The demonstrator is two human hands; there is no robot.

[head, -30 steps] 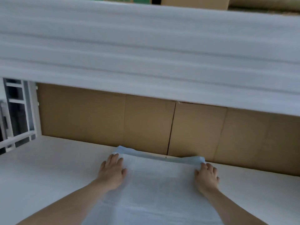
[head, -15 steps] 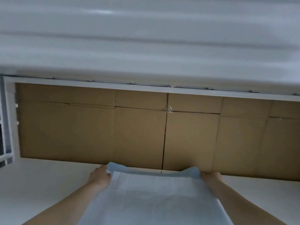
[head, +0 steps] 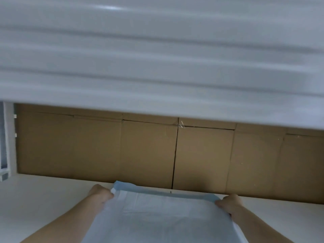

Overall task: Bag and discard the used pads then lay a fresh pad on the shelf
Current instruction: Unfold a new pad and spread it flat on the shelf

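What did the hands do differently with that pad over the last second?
A second ago both hands lay flat on the pad's top. Now the left hand and right hand grip the far corners of the pad, fingers curled at its edges, and the blue far edge has moved closer to the cardboard backing. The pad still lies spread on the white shelf, with the cardboard unchanged.

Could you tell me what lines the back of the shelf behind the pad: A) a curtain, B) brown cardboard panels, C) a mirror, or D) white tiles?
B: brown cardboard panels stand along the back, just beyond the far edge of the pad held by both hands.
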